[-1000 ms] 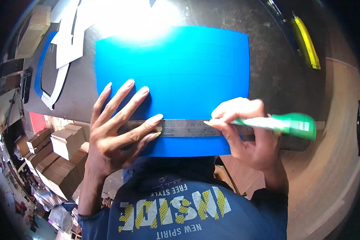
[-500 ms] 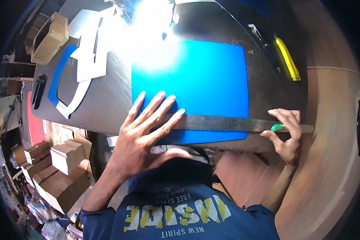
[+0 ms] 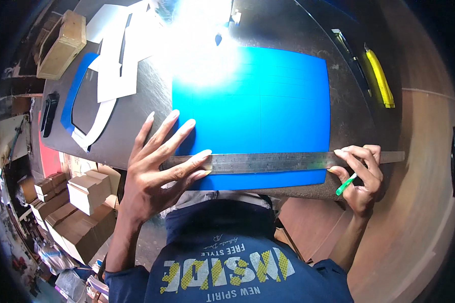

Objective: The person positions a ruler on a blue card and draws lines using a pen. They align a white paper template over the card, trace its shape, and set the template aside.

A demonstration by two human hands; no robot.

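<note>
A steel ruler (image 3: pixel 268 162) lies across the lower part of a blue sheet (image 3: pixel 283 106) marked with faint lines. My left hand (image 3: pixel 159 166) has thumb and index finger on the ruler's two long edges near its left end; its other fingers spread over the sheet's left edge and the dark table. At the right end, my right hand (image 3: pixel 363 174) pinches the ruler between thumb and fingers just past the sheet's edge. A slim green pen (image 3: pixel 345 186) is tucked in this hand, pointing down to the left.
On the dark table (image 3: pixel 354 116), a yellow cutter (image 3: pixel 379 78) and a black pen-like tool (image 3: pixel 354 58) lie at the right. White paper pieces (image 3: pixel 117 76), a blue curved strip (image 3: pixel 76 93) and a wooden box (image 3: pixel 61 45) occupy the left. Cardboard boxes (image 3: pixel 88 192) stand below. A bright lamp glares above.
My left hand has shifted left, its thumb now at the ruler's lower edge. My right hand has closed onto the ruler, the green pen swinging downward. The view has shifted slightly.
</note>
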